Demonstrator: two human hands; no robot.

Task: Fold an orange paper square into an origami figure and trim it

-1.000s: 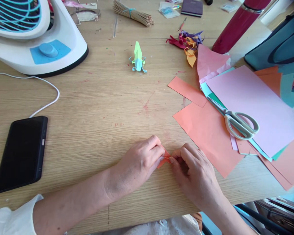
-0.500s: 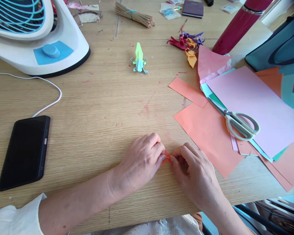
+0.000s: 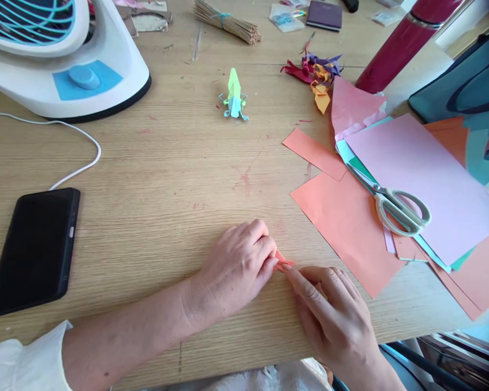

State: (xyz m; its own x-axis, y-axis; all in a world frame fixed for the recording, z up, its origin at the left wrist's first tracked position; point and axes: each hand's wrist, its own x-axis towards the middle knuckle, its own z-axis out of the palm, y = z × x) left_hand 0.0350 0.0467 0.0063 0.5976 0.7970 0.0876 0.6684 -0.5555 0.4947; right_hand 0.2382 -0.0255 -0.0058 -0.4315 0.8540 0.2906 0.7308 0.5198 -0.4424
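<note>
A small piece of folded orange paper (image 3: 283, 262) lies low over the table, its pointed end showing between my hands. My left hand (image 3: 244, 260) is closed on it, thumb and fingers pinching, and covers the rest of the piece. From the right, my right hand (image 3: 334, 309) touches the paper's near edge with the tip of its stretched index finger. Its thumb is apart from that finger, and the other fingers are loosely bent.
Orange sheets (image 3: 342, 222), a lilac sheet (image 3: 424, 179) and scissors (image 3: 399, 209) lie at right. A green-and-blue folded paper insect (image 3: 233, 98) stands further back. Also around are a red flask (image 3: 403, 54), bundled sticks (image 3: 228, 23), a phone (image 3: 35, 250) and a white fan (image 3: 106, 70).
My right hand has shifted down and right, its pinch loosened to a pointing index finger. More of the orange paper's tip now shows. My left hand keeps its hold; the view shifted slightly.
</note>
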